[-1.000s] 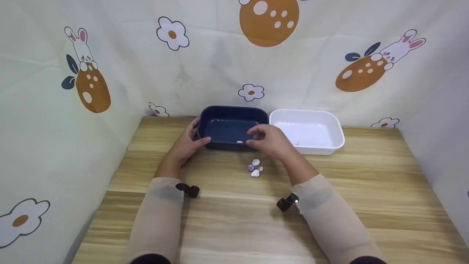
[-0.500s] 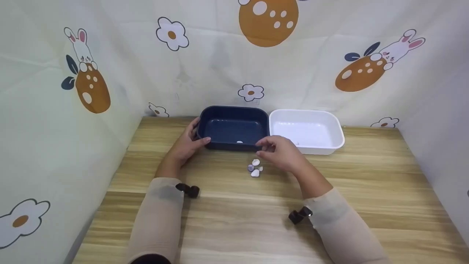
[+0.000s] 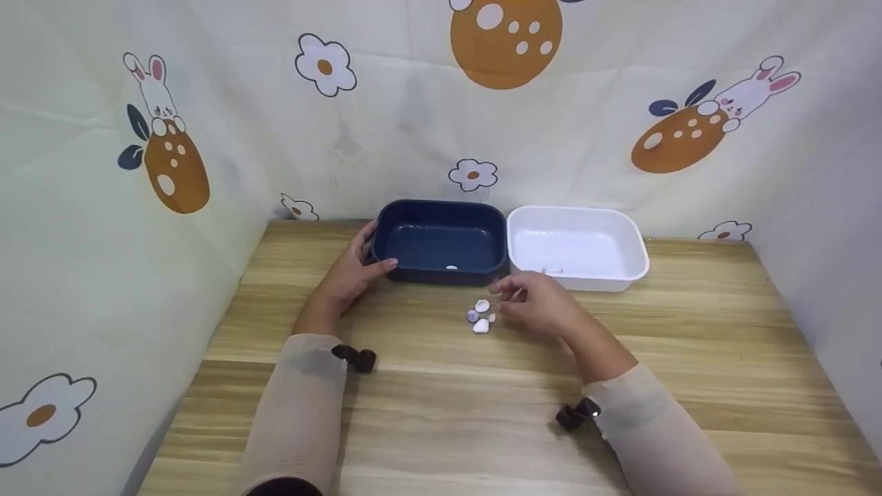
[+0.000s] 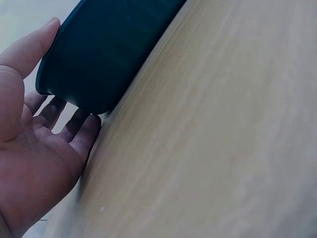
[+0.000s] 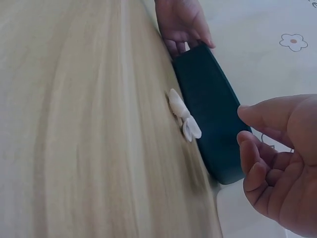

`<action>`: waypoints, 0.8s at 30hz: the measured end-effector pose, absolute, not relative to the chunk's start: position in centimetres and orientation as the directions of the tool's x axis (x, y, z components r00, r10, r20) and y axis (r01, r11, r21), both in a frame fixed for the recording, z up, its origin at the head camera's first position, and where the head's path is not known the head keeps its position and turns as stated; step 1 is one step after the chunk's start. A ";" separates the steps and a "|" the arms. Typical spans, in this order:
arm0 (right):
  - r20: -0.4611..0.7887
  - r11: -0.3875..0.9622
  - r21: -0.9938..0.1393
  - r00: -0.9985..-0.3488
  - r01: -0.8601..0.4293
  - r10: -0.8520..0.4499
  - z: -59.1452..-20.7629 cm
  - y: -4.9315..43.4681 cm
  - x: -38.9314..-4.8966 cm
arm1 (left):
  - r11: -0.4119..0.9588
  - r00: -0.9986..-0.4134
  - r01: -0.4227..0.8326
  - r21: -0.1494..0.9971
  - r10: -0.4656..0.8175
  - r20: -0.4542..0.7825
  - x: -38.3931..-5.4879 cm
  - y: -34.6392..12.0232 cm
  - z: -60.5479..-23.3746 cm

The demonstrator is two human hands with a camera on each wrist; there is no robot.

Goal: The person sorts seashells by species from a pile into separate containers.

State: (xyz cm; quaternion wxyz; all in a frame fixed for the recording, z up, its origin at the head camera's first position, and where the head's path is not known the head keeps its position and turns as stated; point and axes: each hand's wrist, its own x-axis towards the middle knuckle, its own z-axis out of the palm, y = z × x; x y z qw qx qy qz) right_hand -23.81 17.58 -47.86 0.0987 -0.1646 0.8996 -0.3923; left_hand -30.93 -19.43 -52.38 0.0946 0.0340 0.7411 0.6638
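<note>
The left hand gripped a dark-blue rectangular basin; the right hand, fingers slightly parted, empty, hung beside 4 small pale shells.

head: soft, even light | dark tray: faint glints | left wrist: dimmer, bluish, tabletop blurred

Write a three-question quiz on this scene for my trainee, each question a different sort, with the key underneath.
1. Count: how many small, pale, rounded shell-like pieces lie on the brown wood-grain table?

2. True or false: the person's left hand holds the dark blue, rectangular, plastic-looking tub.

3. Fill in the blank: in the head view, the white, rectangular, plastic-looking tub stands to the ____ of the dark blue one.

Key: 1. Four. 2. True. 3. Right.
</note>
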 end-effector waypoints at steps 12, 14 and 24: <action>-0.025 0.613 -0.734 -0.890 -0.293 -0.455 -50.5 17.6 -24.3 | 0.104 -0.979 -0.093 0.990 0.169 -0.110 -31.0 -19.3 -52.4; -0.026 0.617 -0.726 -0.885 -0.302 -0.464 -50.8 17.5 -24.3 | 0.106 -0.979 -0.095 0.990 0.171 -0.112 -31.0 -19.3 -52.5; -0.008 0.636 -0.689 -0.874 -0.348 -0.487 -51.1 17.3 -24.4 | 0.071 -0.979 -0.061 0.996 0.188 -0.074 -31.0 -19.3 -52.5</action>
